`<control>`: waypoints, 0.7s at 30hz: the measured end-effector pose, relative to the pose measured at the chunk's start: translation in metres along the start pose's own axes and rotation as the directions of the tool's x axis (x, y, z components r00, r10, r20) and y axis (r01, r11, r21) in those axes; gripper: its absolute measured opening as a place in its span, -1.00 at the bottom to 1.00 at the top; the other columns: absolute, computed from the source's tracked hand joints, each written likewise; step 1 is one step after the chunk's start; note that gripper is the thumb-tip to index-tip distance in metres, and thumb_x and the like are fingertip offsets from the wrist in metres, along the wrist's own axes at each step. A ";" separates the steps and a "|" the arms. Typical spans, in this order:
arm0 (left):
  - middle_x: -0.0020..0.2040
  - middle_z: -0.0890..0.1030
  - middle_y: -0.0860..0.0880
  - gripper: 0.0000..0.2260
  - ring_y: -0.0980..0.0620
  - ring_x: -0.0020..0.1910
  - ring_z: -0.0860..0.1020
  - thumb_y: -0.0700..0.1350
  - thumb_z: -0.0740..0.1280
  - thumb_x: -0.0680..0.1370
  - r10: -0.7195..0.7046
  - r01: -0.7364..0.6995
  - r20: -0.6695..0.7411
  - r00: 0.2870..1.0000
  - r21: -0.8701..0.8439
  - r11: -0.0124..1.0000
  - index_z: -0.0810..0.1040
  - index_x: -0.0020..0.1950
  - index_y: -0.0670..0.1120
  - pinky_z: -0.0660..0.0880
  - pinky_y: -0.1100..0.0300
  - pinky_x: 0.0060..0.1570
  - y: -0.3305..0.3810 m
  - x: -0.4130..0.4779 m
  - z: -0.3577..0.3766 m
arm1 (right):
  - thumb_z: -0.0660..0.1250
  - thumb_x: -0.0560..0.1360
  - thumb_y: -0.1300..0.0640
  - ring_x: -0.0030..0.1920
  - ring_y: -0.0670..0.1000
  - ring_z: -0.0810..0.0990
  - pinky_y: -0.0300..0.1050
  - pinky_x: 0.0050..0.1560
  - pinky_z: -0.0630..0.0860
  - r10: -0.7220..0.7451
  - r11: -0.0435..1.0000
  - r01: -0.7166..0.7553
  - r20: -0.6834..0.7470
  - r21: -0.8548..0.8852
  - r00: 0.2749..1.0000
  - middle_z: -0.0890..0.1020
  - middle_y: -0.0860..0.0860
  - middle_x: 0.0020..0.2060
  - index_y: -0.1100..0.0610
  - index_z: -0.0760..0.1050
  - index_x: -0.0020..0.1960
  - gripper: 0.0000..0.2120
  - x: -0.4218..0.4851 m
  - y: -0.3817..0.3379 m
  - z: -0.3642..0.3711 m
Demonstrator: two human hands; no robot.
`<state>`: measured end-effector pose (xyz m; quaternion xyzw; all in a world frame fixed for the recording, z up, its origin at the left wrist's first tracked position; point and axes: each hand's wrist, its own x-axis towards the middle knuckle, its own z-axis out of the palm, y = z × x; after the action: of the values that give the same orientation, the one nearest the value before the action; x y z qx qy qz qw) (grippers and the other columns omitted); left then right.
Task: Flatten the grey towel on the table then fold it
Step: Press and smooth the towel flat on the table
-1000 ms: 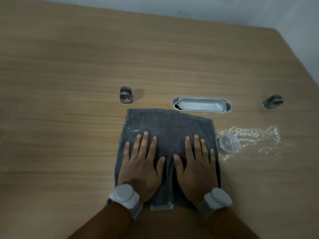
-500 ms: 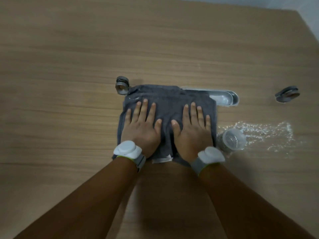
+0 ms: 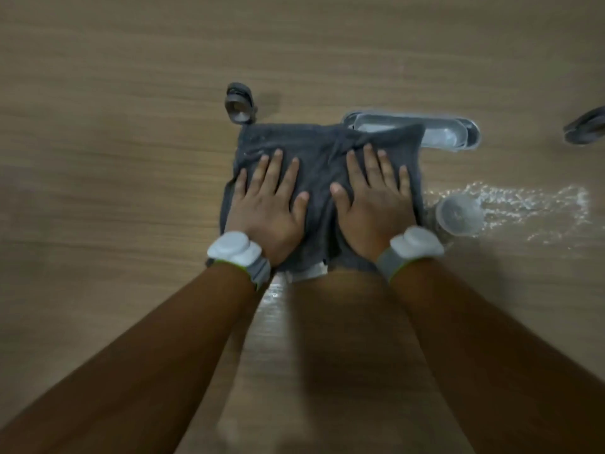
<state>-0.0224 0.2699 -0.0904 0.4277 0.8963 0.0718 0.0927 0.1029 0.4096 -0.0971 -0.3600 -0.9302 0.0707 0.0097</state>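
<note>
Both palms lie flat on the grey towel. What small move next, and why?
Probably sweep left hand and right hand apart: a raised crease runs up the grey towel between them, and its far corner overlaps the metal tray, so it isn't flat.

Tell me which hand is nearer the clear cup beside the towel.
Right. The right hand presses the grey towel just left of the clear cup; the left hand lies beyond it, farther left.

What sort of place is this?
Probably an office or workroom, though I'm unsure: a broad wood-grain table, an oval metal tray on it, and a grey towel spread out.
</note>
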 end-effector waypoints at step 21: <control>0.65 0.07 -0.08 -0.41 -0.08 0.63 0.01 0.23 0.00 0.68 0.099 -0.101 0.055 0.994 0.036 0.994 0.09 0.65 -0.01 -0.06 -0.15 0.57 -0.001 -0.163 0.012 | 0.00 0.67 -0.24 0.62 0.21 0.11 0.30 0.58 -0.01 -0.075 0.997 0.075 0.037 -0.017 0.997 0.19 0.15 0.62 0.10 0.16 0.63 -0.35 -0.186 -0.008 -0.002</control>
<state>0.0795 0.1428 -0.0853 0.4757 0.8721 0.0475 0.1045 0.2357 0.2793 -0.0878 -0.3236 -0.9437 0.0683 -0.0076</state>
